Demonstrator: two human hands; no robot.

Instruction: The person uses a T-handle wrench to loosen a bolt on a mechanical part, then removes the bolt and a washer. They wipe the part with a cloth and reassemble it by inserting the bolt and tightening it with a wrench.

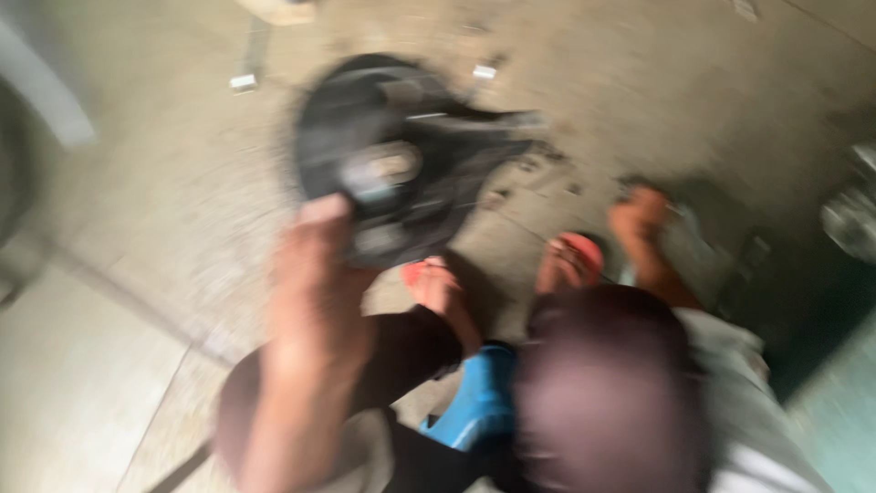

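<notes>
The view is heavily motion-blurred; fine detail cannot be read. The left hand [315, 265] enters from 7 o'clock and is clamped on the lower rim of a black round housing [392, 146], thumb lying over the near face. The housing sits at 12 o'clock from that hand, above the concrete floor [137, 210]; whether it rests on the floor or is lifted clear cannot be told. The right hand is not visible. A second person crouches at 5 o'clock on a blue stool [479, 402], with sandalled feet [438, 278] directly below the housing and one hand [639, 219] reaching toward the floor at 3 o'clock.

Hazards, as judged:
- The grip is one-handed and taken at the rim only; a heavy or oily housing could pivot and slip.
- A dropped housing would land on or just beside the open-toed feet.
- Small metal pieces [244, 82] lie loose on the floor at 11 o'clock and could be kicked away or trodden on.
- Fast movement in poor light raises the chance of a misjudged placement.
</notes>
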